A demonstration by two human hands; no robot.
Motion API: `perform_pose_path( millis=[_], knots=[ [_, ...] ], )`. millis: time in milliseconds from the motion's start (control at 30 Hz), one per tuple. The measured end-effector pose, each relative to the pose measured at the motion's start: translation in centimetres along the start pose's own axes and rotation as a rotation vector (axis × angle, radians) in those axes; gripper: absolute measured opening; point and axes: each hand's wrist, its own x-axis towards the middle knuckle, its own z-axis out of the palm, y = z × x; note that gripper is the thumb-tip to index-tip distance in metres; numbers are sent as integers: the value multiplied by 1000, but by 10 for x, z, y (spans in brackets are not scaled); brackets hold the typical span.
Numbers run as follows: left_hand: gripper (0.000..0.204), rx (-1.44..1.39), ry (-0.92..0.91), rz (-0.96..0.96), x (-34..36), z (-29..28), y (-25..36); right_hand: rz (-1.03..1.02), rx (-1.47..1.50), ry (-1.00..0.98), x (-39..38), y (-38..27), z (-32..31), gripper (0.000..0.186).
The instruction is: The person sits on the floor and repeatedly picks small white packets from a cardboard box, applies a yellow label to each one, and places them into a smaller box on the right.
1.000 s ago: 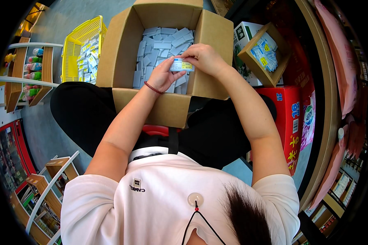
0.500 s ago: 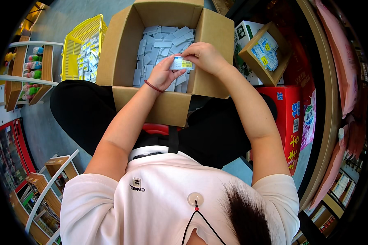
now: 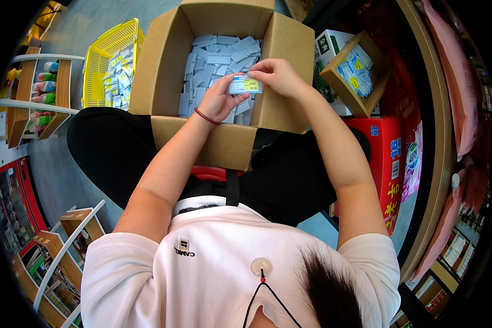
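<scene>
Over the open box (image 3: 202, 141), toward its right edge, our left hand (image 3: 216, 101) is gripping a price tag (image 3: 246, 85), apparently to steady it, while our right hand (image 3: 276, 77) is pinching its upper edge. We are sitting close to the box, likely for easy reach.

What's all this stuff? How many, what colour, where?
label card: one, white, blue and yellow, centre
large carton: one, brown, top centre
tags: many, pale grey, in large carton
basket: one, yellow, upper left
small box: one, brown, upper right
labels: many, white-yellow, in basket and small box
red box: one, red, right
pink bags: several, pink, right edge
shelving: count unclear, brown-white, left
left hand: one, bare, holding label card
right hand: one, bare, at card's upper right
</scene>
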Motion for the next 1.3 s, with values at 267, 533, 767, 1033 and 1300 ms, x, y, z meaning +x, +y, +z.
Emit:
perform_pose_path(
  millis=[267, 533, 767, 1033, 1300],
  knots=[
    [33, -30, 33, -24, -1, 5, 2, 33, -11, -13, 1, -2, -3, 23],
    [19, 105, 138, -8, 1, -3, -4, -46, -46, 89, 3, 1, -3, 23],
    [14, 32, 286, -23, 8, -15, -9, 15, 20, 49, 6, 7, -2, 31],
    [12, -101, 450, 201, 7, -39, 36, -11, -94, -7, 5, 6, -5, 34],
    [32, -253, 606, 835, 11, -79, 163, 17, -91, -22, 5, 3, -7, 31]
  ],
)
